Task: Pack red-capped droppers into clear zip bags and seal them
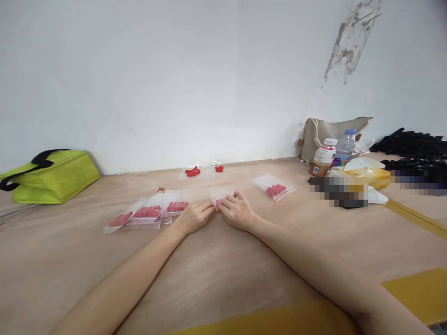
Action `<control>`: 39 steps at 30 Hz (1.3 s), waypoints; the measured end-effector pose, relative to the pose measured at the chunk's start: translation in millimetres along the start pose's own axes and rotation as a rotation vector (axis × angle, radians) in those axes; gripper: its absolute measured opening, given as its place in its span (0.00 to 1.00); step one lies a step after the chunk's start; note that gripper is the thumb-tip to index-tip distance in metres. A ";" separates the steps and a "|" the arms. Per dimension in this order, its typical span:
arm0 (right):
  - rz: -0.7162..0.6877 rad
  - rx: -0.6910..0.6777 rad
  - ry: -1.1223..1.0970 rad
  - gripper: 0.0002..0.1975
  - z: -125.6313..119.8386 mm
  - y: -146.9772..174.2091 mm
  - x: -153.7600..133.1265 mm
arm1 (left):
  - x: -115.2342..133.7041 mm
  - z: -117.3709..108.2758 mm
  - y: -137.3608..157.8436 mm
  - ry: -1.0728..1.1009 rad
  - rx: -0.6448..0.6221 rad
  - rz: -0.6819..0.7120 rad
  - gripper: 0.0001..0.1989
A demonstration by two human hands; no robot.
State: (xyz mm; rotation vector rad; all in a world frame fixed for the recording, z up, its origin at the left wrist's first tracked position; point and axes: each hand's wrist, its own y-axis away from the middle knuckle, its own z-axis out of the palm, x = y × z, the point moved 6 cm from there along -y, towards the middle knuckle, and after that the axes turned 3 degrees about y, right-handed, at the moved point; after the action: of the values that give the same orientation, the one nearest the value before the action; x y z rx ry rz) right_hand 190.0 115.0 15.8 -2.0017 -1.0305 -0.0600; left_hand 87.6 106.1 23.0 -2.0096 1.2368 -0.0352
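My left hand (195,216) and my right hand (238,211) meet at the middle of the wooden table (223,270), both pinching a small clear zip bag (221,194) that holds a few red pieces. To the left of my left hand lies a row of several filled clear bags with red pieces (148,213), overlapping one another. Another filled bag (274,187) lies alone to the right of my right hand. Farther back, loose red pieces (193,172) rest on clear plastic near the wall.
A lime-green bag with black handles (52,176) lies at the far left. At the right stand a beige tote (331,135), two bottles (323,158), a yellow packet with white tissue (370,177) and black cloth (412,144). White wall behind.
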 end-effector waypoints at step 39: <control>-0.150 0.045 0.033 0.11 -16.9 28.4 28.6 | -10.2 -6.0 8.0 0.213 0.044 -0.205 0.09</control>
State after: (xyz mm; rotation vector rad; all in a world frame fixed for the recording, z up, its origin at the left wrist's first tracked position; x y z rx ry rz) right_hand 233.6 113.2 18.6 -1.8747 -1.1489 -0.1488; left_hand 73.9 108.5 25.9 -2.1283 1.1409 -0.3818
